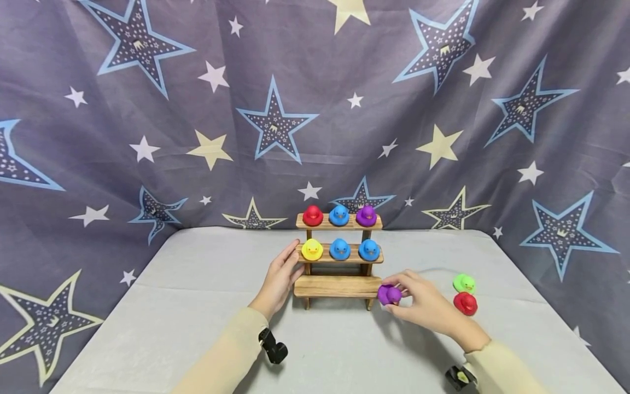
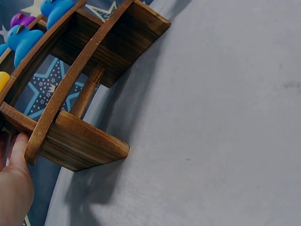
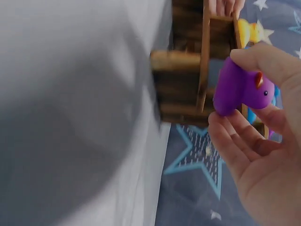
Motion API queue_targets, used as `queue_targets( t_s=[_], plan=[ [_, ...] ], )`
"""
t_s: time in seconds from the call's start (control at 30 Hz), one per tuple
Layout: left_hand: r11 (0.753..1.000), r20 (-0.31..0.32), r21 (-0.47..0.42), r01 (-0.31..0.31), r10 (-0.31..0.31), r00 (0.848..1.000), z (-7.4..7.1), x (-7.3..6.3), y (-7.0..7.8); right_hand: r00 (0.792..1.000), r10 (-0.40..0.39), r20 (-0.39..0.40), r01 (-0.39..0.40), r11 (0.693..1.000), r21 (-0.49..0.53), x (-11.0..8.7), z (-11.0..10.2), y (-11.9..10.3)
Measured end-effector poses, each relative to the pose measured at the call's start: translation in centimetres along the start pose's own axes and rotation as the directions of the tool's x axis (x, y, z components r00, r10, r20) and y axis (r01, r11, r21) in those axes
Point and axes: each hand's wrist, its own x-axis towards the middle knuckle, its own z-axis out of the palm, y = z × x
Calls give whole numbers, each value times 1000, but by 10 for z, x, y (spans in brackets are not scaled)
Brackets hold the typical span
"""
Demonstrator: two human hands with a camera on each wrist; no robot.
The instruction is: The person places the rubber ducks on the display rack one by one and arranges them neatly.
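Note:
My right hand [image 1: 425,303] pinches a purple rubber duck [image 1: 389,295] between thumb and fingers, at the right end of the bottom step of a three-tier wooden stand [image 1: 339,285]. In the right wrist view the purple duck [image 3: 240,87] shows its orange beak and one eye. At the stand's left side my left hand [image 1: 279,279] holds the end of the middle step; part of its grip is hidden in the left wrist view. Red [image 1: 312,215], blue [image 1: 339,215] and purple [image 1: 366,216] ducks sit on the top step. A yellow duck [image 1: 312,249] and two blue ducks [image 1: 340,249] occupy the middle step.
On the table right of my right hand lie a green duck [image 1: 464,283] and a red duck [image 1: 465,303], close together. A star-patterned curtain [image 1: 275,191] hangs behind the pale tabletop [image 1: 197,306].

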Motion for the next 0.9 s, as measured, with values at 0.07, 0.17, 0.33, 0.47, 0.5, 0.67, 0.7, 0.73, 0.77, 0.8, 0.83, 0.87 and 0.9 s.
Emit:
queue_targets(
  t_s=[0.07, 0.17, 0.33, 0.47, 0.5, 0.67, 0.7, 0.73, 0.77, 0.8, 0.83, 0.87, 0.9],
  plan=[
    [1000, -2, -3, 1, -1, 1000, 0, 0, 0, 1000, -9, 21, 9, 1000, 27, 7, 6, -5],
    [1000, -6, -5, 3, -3, 1000, 0, -1, 0, 998, -23, 56, 19, 998, 57, 18, 15, -15],
    [1000, -5, 1, 6, -6, 1000, 0, -1, 0, 996, -34, 78, 28, 996, 83, 34, 30, -30],
    [1000, 4, 6, 1, -1, 1000, 1, -1, 1, 996, -54, 73, 46, 993, 112, 44, 43, -39],
    [1000, 5, 5, 0, 0, 1000, 0, -1, 0, 996, -58, 74, 48, 991, 125, 46, 46, -41],
    [1000, 10, 7, -5, 5, 1000, 0, -1, 0, 996, -60, 64, 49, 986, 159, 55, 63, -46],
    [1000, 9, 8, -5, 5, 1000, 0, -1, 0, 997, -55, 60, 44, 986, 163, 57, 66, -47],
    [1000, 10, 10, -7, 6, 1000, 0, -1, 0, 997, -47, 59, 36, 984, 172, 59, 69, -48],
    [1000, 10, 11, -7, 7, 1000, 0, -1, 0, 998, -36, 57, 25, 983, 183, 61, 72, -49],
    [1000, 9, 11, -6, 6, 1000, 0, -1, 0, 998, -27, 56, 16, 980, 198, 63, 74, -51],
    [1000, 9, 9, -6, 6, 1000, 0, -2, 0, 998, -21, 53, 9, 977, 215, 65, 77, -52],
    [1000, 12, 10, -9, 9, 1000, 0, -2, 0, 999, -14, 51, 2, 974, 228, 67, 79, -54],
    [1000, 16, 9, -12, 12, 1000, 0, -1, 0, 999, -10, 46, -2, 972, 237, 69, 81, -55]
  ],
)
